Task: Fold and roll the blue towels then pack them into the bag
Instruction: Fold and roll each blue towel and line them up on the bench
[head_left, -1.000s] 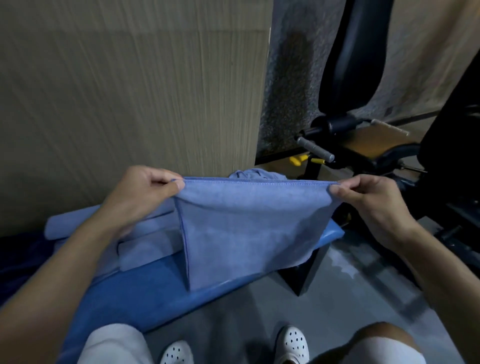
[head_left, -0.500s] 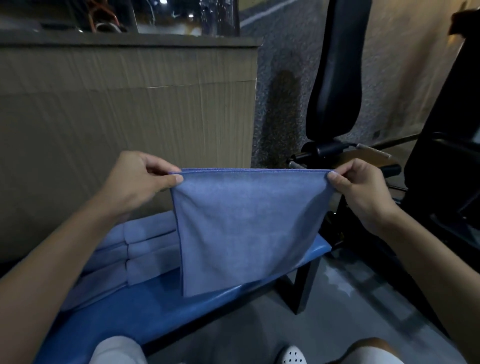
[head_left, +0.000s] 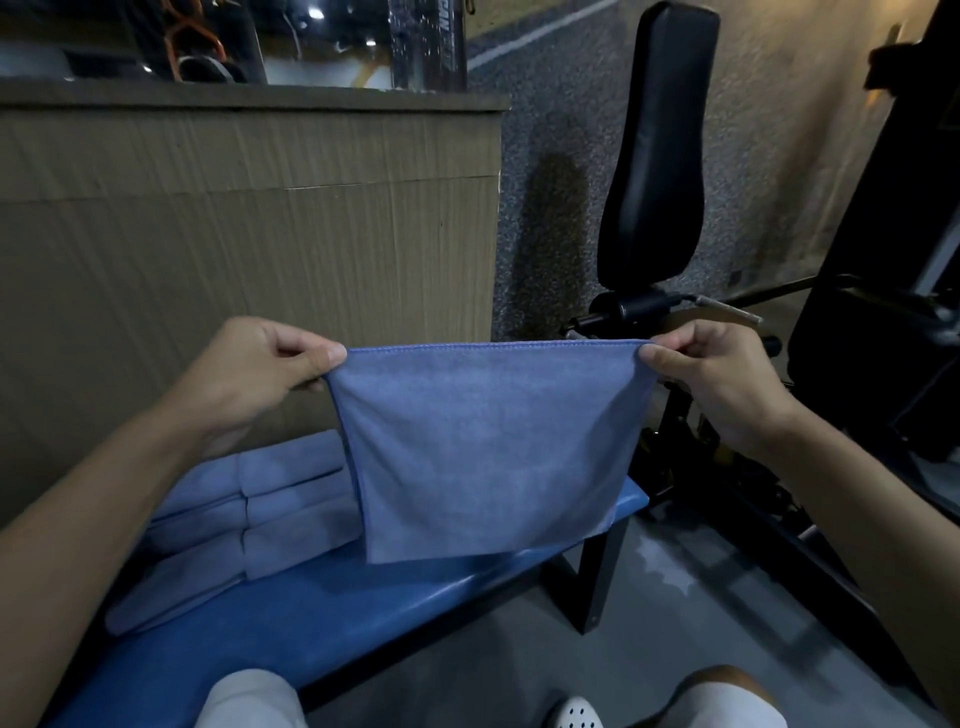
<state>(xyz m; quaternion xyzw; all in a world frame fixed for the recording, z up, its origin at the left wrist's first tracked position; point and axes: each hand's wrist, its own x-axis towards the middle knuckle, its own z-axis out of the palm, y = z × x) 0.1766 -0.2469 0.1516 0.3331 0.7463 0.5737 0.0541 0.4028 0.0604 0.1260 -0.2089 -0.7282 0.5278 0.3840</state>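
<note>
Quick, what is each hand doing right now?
Left hand: pinches the top left corner of the blue towel.
Right hand: pinches its top right corner.

The person is wearing pale shorts (head_left: 249, 699) and a white perforated clog (head_left: 574, 714); the left hand (head_left: 254, 369), right hand (head_left: 727, 379) and both forearms (head_left: 104, 493) are showing bare.

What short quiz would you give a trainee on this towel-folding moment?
1. True or false: the right hand alone holds the towel, while the left hand hangs idle.
2. Where do the other towels lie? A: on the floor. B: on the bench. C: in a bag.
3. Fill in: each hand pinches a top ___ of the towel.
Key: 1 false; 2 B; 3 corner.
</note>
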